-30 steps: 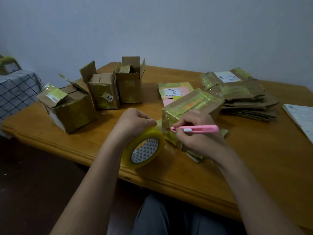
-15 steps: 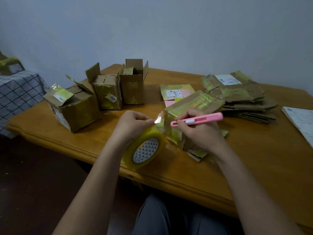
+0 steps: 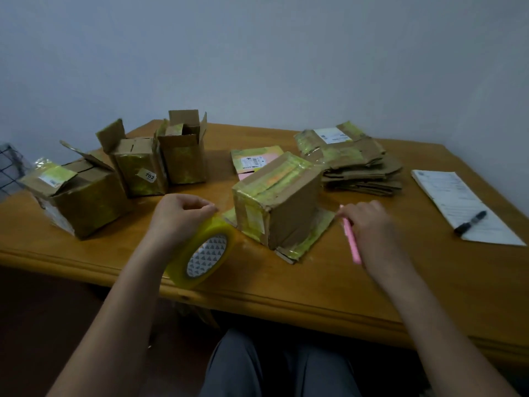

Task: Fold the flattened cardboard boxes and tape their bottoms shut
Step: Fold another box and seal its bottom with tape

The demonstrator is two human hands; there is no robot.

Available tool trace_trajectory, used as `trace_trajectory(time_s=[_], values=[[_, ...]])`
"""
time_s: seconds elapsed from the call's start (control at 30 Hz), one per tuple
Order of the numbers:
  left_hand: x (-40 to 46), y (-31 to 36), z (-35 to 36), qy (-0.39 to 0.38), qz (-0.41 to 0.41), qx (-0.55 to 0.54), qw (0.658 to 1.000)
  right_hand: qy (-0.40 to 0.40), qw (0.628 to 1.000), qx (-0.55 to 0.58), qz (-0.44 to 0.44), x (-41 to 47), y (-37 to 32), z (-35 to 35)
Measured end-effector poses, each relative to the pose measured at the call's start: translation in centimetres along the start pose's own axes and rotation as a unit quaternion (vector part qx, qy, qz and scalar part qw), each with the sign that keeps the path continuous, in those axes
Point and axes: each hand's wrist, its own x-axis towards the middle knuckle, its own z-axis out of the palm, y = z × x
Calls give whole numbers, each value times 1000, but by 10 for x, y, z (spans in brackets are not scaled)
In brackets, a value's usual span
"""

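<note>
While gripping tape roll [image 3: 204,253] and cutter [image 3: 351,242], hands [image 3: 179,214] apart.

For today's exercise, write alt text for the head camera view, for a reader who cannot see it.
A person at a wooden table holds a roll of yellowish tape in the left hand and a pink cutter in the right hand, either side of a cardboard box with its taped end up. Three folded boxes stand to the left, flattened ones behind.

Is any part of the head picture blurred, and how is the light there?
Head view: the right hand and pink cutter are motion-blurred; the left hand and tape roll look sharper; the light is dim, bluish; the table edge bows from the wide lens.
</note>
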Motion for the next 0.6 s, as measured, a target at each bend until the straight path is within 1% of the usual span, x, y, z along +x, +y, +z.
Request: trace_trajectory(time_s=[0.07,0.2,0.27,0.3,0.33,0.4,0.47,0.53,0.6], values=[[-2,4,3,-9,10,13,1000,-58,996,-63,35,-12,11,10],[-2,7,4,-22,22,40,999,-129,986,-67,80,-21,18,16],[-1,7,4,-24,28,45,998,-142,984,-67,88,-21,16,14],[-2,7,5,-25,34,46,998,-131,986,-46,93,-20,12,11],[-2,7,5,-27,40,45,998,-113,989,1,99,-18,5,8],[-1,7,7,-33,52,51,997,-70,983,147,80,-16,-18,1],[0,9,9,-43,59,75,994,-55,959,274,42,-17,-52,-1],[2,9,10,-52,58,95,992,-84,921,377,43,-16,-84,3],[3,7,9,-59,64,101,991,-118,891,432,71,-11,-106,11]])
